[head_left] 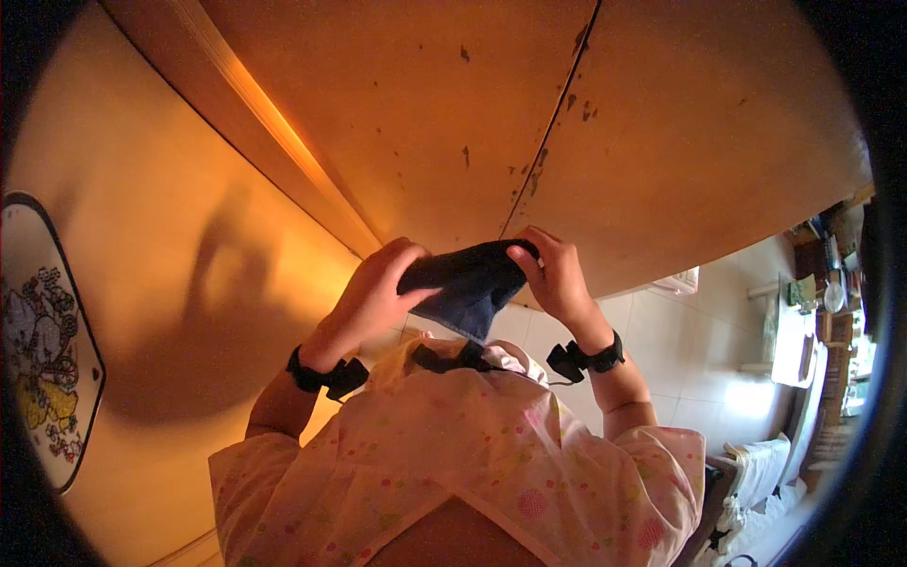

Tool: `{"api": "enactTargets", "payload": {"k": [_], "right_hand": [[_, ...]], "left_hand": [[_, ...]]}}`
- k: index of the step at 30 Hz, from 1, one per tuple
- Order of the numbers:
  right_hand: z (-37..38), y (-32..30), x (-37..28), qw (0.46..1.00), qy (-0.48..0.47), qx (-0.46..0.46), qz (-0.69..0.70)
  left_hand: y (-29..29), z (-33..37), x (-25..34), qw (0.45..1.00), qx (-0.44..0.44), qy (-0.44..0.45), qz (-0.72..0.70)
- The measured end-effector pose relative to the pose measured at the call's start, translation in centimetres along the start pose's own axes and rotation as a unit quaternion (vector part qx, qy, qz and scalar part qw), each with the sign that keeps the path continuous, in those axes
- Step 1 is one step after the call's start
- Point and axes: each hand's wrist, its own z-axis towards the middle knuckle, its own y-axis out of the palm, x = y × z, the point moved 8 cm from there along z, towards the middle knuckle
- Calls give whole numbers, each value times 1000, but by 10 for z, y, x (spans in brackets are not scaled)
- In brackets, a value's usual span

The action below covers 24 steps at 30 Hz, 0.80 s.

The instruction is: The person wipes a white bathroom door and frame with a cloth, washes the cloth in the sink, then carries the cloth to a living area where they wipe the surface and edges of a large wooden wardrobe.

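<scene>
A dark navy and black cloth is stretched between my two hands in front of my chest, its lower part hanging to a point. My left hand grips its left end, with the thumb on the near side. At the upper right corner my right hand pinches it between thumb and fingers. What kind of cloth item it is does not show clearly. Both wrists wear black bands with small boxes on them.
Wooden panels with dark worn spots and a seam stand close before my hands. A rounded board with a cartoon print is at the left. On the right are pale floor tiles, cluttered shelves and draped white cloths.
</scene>
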Motion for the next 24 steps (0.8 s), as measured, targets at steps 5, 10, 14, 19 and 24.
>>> {"api": "enactTargets", "payload": {"k": [5, 10, 14, 19, 24], "right_hand": [[-7, 1, 4, 999, 12, -18, 47], [-12, 7, -9, 978, 81, -156, 109], [-18, 15, -17, 975, -97, -192, -66], [-15, -1, -23, 986, -150, -37, -57], [-4, 3, -22, 983, -132, 96, -78]], "left_hand": [[6, -1, -12, 995, -46, -27, -81], [12, -7, -14, 997, -65, 37, -21], [21, -12, -23, 995, -91, 25, -36], [4, -9, -21, 991, -21, -2, -132], [26, -7, -49, 972, -25, -86, -217]]}}
